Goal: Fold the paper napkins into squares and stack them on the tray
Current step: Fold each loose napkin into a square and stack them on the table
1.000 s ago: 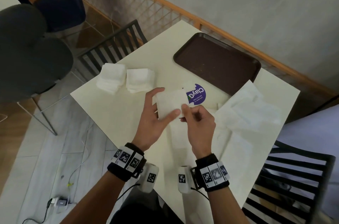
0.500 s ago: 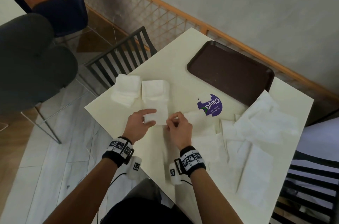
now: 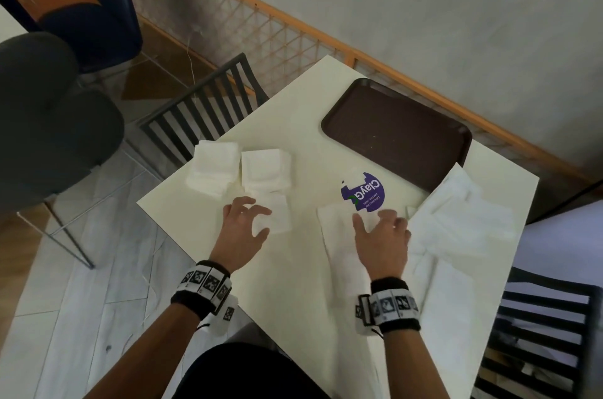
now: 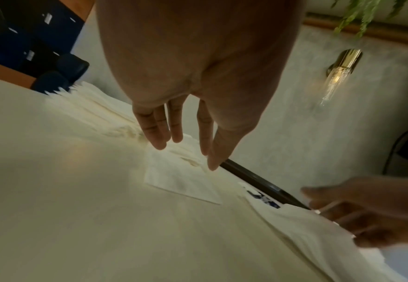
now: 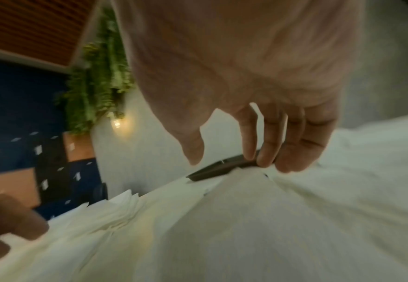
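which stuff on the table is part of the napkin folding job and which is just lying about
Job:
folded napkin
two folded stacks
unfolded napkins
brown tray

Lying about:
purple ClayG sticker
slatted chair

right hand point(image 5: 258, 133) fingers spread above white napkins point(image 5: 246, 219), brown tray point(image 5: 212, 170)

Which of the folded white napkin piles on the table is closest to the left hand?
The single folded napkin lying just under the left hand; the two thicker stacks sit farther back, toward the table's far-left edge.
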